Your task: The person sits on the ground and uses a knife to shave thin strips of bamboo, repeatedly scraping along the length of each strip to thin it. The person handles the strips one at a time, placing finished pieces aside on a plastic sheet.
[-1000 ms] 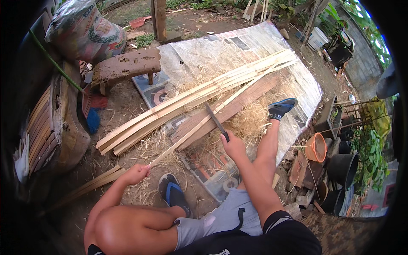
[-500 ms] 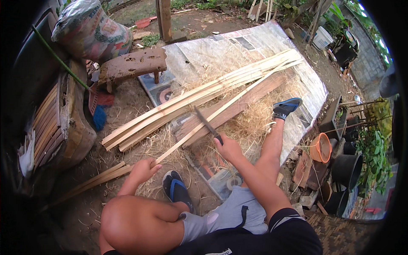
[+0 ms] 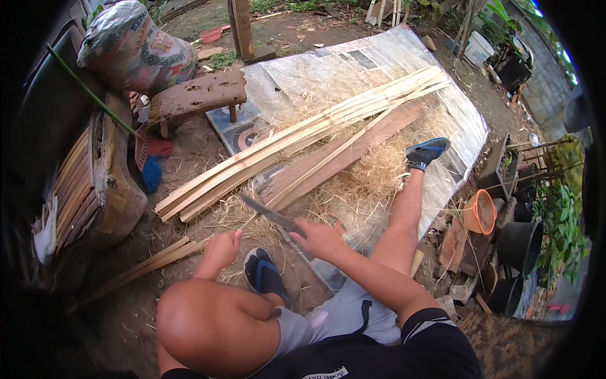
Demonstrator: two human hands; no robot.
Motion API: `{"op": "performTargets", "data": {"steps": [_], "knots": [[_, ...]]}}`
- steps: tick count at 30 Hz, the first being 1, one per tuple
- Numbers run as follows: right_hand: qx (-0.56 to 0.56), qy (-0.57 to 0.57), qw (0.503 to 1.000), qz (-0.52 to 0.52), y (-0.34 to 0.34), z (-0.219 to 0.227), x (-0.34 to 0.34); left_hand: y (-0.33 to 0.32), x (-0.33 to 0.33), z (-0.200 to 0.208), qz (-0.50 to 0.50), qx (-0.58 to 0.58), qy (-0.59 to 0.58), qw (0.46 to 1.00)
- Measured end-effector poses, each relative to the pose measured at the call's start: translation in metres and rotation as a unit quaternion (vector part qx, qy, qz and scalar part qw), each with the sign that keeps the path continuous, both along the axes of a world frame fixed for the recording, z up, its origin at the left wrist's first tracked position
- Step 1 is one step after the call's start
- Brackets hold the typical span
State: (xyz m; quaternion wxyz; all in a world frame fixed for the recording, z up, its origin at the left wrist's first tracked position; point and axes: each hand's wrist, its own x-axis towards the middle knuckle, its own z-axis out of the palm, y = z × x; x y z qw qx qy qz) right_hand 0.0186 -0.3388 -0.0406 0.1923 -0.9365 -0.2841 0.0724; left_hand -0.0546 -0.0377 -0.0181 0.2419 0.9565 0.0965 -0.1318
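My left hand [image 3: 219,251] is closed round the near end of a long thin wooden strip [image 3: 344,150]. That strip runs away to the upper right over a brown plank [image 3: 385,131]. My right hand [image 3: 315,239] grips a knife [image 3: 268,211] by its handle, fingers partly hidden. Its long blade points left and crosses the strip just beyond my left hand; whether the edge touches the wood I cannot tell. Beyond the plank lies a bundle of pale strips [image 3: 303,131]. Curly shavings [image 3: 372,172] are heaped beside the plank, near my outstretched foot.
A printed sheet [image 3: 464,117] covers the ground beneath the wood. More strips [image 3: 158,260] lie at the left, near a worn armchair [image 3: 117,189]. A low brown bench [image 3: 202,95] and a full sack [image 3: 139,50] stand at the far left. An orange bucket [image 3: 478,211] and black pots [image 3: 519,246] are at the right.
The knife and my right hand have moved left and nearer to me, along the strip toward my left hand. My left hand has shifted slightly, and the strip has turned more edge-on.
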Motion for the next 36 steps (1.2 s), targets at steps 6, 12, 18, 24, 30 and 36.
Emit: {"op": "performTargets", "data": {"steps": [6, 12, 18, 24, 30, 36], "knots": [[-0.012, 0.029, 0.998, -0.060, -0.010, -0.007, 0.029, -0.001, -0.008, -0.001, -0.006, 0.005, 0.021, 1.000], [-0.035, 0.025, 0.987, -0.157, -0.062, 0.000, 0.071, 0.064, -0.049, -0.013, 0.021, -0.103, 0.095, 0.990], [-0.049, 0.053, 0.951, -0.301, -0.106, -0.014, 0.105, 0.095, -0.056, -0.023, 0.030, -0.233, 0.151, 0.960], [-0.046, -0.059, 0.997, 0.032, -0.018, -0.020, -0.014, 0.071, -0.016, -0.012, 0.124, -0.413, 0.307, 0.848], [-0.053, 0.061, 0.928, -0.364, -0.117, -0.023, 0.101, 0.101, -0.042, -0.031, -0.006, -0.248, 0.172, 0.953], [0.023, 0.004, 0.999, -0.031, -0.009, -0.010, -0.018, -0.004, -0.011, -0.028, -0.060, 0.087, -0.054, 0.993]]}}
